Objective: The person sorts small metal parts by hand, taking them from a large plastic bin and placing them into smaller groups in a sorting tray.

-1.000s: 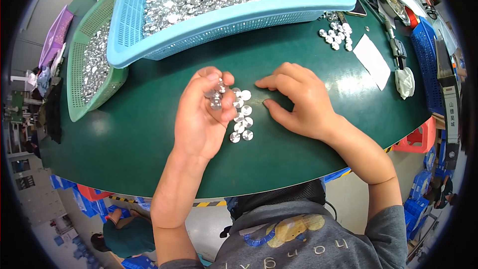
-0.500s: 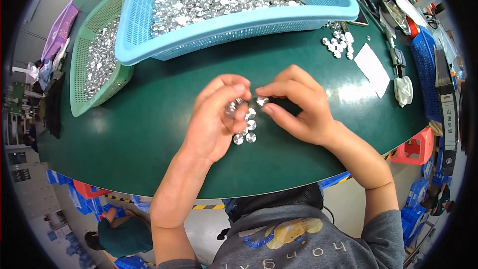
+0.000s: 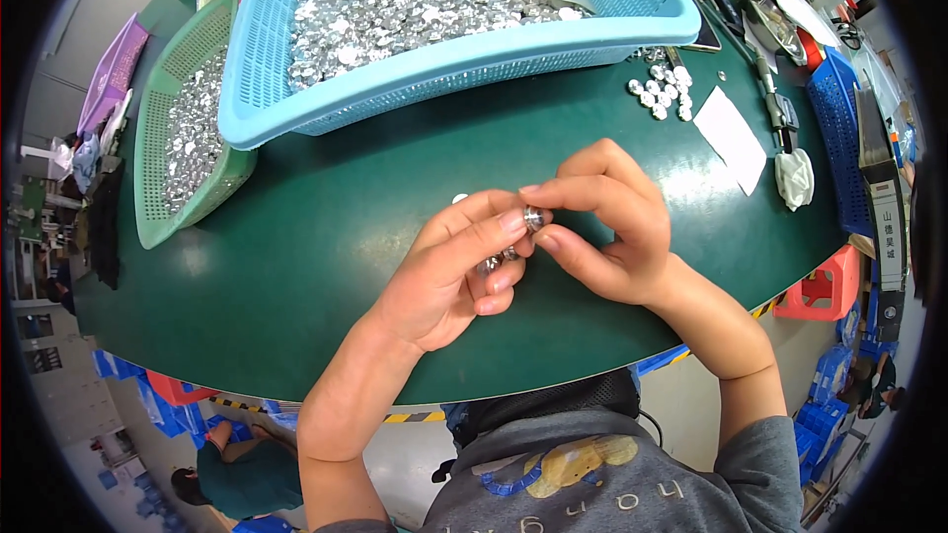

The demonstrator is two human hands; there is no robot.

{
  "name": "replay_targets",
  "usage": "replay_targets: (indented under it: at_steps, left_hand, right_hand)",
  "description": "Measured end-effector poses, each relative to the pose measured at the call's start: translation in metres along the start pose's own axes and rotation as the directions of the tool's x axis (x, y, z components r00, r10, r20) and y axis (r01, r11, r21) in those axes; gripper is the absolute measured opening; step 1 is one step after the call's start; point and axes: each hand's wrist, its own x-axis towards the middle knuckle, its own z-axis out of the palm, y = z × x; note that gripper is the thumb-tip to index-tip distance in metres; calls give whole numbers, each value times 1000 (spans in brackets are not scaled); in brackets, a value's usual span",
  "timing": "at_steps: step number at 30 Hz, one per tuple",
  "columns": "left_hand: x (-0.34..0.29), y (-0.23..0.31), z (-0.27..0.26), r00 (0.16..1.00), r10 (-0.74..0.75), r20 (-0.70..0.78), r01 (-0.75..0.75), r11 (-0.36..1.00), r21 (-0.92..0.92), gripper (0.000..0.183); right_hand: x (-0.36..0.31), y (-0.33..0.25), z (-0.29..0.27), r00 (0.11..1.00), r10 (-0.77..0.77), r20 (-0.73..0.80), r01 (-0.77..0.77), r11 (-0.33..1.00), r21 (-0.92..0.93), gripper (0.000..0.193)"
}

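Observation:
My left hand [image 3: 430, 276] is partly curled, palm toward the right, with small shiny round metal parts [image 3: 491, 265] held in its fingers. Its thumb and forefinger tips meet one silver round metal part [image 3: 534, 219]. From the other side, my right hand [image 3: 622, 227] has its thumb and forefinger at that same part, so both hands touch it. Above the green tabletop the two hands are close together. A pale round piece [image 3: 460, 198] shows just beyond my left fingers; the surface behind that hand is hidden.
A light-blue basket [image 3: 454, 54] full of metal parts stands at the back, a green basket [image 3: 148, 168] of them on the left. Loose parts [image 3: 660, 94], white paper [image 3: 731, 138], a digital caliper [image 3: 780, 111] and a crumpled white bundle [image 3: 794, 179] lie to the right.
My hands have come together; the part in my right fingertips now meets my left thumb and forefinger. My left hand has moved right and covers where several discs lay on the table.

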Motion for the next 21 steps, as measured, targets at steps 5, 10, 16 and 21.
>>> replay_targets:
  at_steps: [5,10,16,21]
  left_hand:
    - [0,0,2,1000,9,-1,-9,1000,21,18]
    - [0,-3,-1,1000,18,-5,-18,1000,16,22]
    - [-1,0,-1,999,25,48,-25,1000,-6,16]
    - [0,-3,-2,998,53,37,-53,998,-20,17]
  right_hand:
    - [0,1,0,1000,-15,-3,15,1000,-10,28]
    - [0,1,0,999,-33,-6,33,999,-9,29]
    - [2,-3,-1,1000,26,-13,-26,1000,-5,27]
    - [2,-5,-2,999,29,-14,-29,1000,1,27]
